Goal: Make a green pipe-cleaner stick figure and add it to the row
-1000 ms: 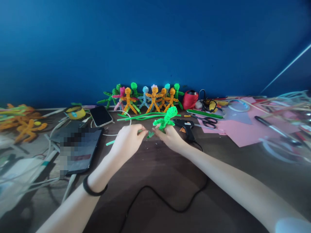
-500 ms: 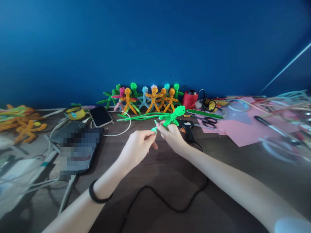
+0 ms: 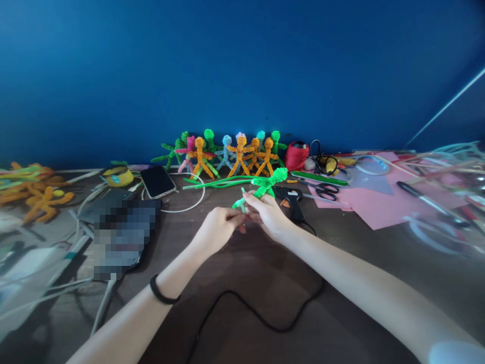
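A bright green pipe-cleaner figure [image 3: 270, 183] is held tilted above the table, its coiled head pointing up and to the right. My right hand [image 3: 271, 211] is closed around its lower body. At the figure's lower left end, a pale green pipe cleaner [image 3: 241, 204] wraps the leg. My left hand [image 3: 222, 225] pinches this pale strand close to my right fingertips; the exact grip is partly hidden. Loose green pipe cleaners [image 3: 217, 183] lie just behind my hands.
Several finished pipe-cleaner figures [image 3: 239, 155] lean along the blue wall. A glue gun [image 3: 294, 206], scissors [image 3: 326, 191] and pink paper [image 3: 373, 205] lie right; a black cable [image 3: 261, 317] crosses the front. A phone [image 3: 157, 182] and a dark pouch-like item [image 3: 146, 237] lie left.
My left hand has turned and shifted slightly lower, beneath the leg end, with the pale strand. More of the leg now shows. The figure in my right hand has dipped slightly.
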